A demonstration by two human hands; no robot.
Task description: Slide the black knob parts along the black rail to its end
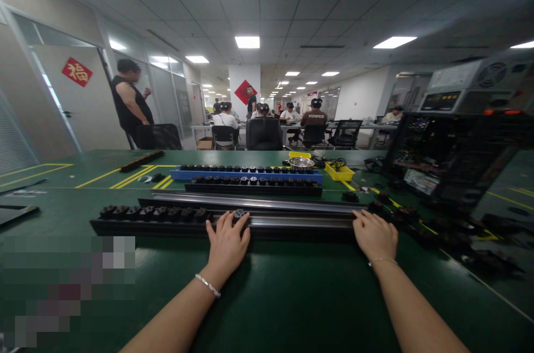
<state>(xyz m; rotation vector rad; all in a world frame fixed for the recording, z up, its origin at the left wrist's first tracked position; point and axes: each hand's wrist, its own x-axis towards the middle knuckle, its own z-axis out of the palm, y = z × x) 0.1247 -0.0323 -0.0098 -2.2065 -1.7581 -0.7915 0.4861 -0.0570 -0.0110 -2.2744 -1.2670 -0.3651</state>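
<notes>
A long black rail (300, 223) with a shiny metal channel lies across the green table before me. Several small black parts with slotted tops (146, 213) sit in a row along its left half. My left hand (228, 242) reaches over the rail, its fingers around one small black part (239, 213) beside the row; fingertip contact is partly hidden. My right hand (375, 235) is closed around the rail's right end, fingers curled over the edge. Just behind lies a second black rail (258, 203) with a bare metal channel.
Beyond stand a blue rail (250, 175) and another black rail (208, 188), both carrying rows of small parts. A yellow tray (340, 171) and metal bowl (301, 162) are farther back. An open computer case (442, 153) and scattered black parts occupy the right. People sit or stand in the background.
</notes>
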